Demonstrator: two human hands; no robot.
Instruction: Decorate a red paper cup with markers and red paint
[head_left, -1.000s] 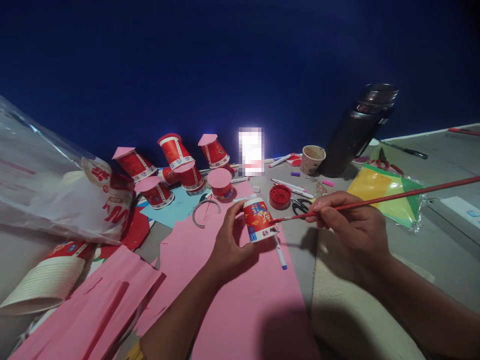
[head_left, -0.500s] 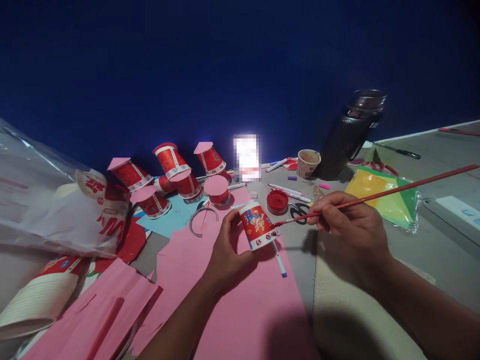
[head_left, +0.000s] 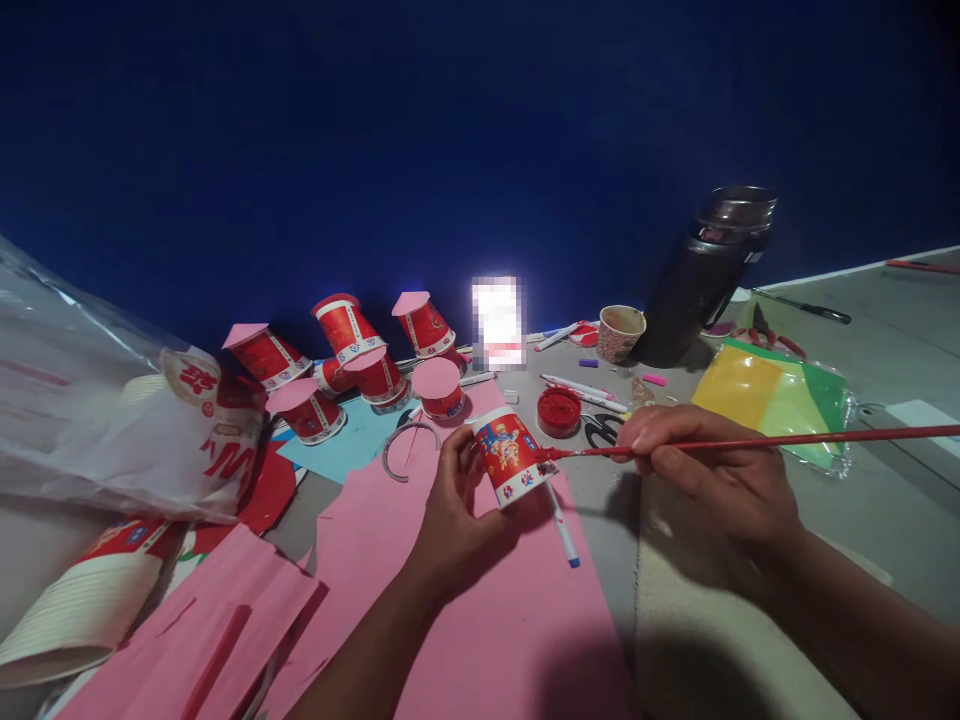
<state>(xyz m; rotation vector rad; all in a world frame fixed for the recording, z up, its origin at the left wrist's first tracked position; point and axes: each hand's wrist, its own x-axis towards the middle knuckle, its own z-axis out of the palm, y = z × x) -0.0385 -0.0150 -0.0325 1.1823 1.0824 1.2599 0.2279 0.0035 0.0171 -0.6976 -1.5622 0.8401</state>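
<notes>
My left hand (head_left: 450,510) grips a small red paper cup (head_left: 510,456) with a printed picture, tilted above the pink paper sheet (head_left: 487,620). My right hand (head_left: 712,480) pinches a long red paintbrush (head_left: 757,441) held almost level. Its tip touches the cup's right side. A round pot of red paint (head_left: 559,411) sits just behind the cup. A white marker with a blue cap (head_left: 562,525) lies on the pink sheet under the cup.
Several red cups with pink paper lids (head_left: 360,355) stand at the back. A plastic bag (head_left: 112,420) and a stack of cups (head_left: 82,600) lie at the left. Scissors (head_left: 600,428), a patterned cup (head_left: 619,332), a dark flask (head_left: 705,275) and a coloured paper pack (head_left: 772,400) sit to the right.
The brush handle has dropped from a steep upward slant to nearly level. The cup has tilted a little in my left hand, and the view has shifted slightly.
</notes>
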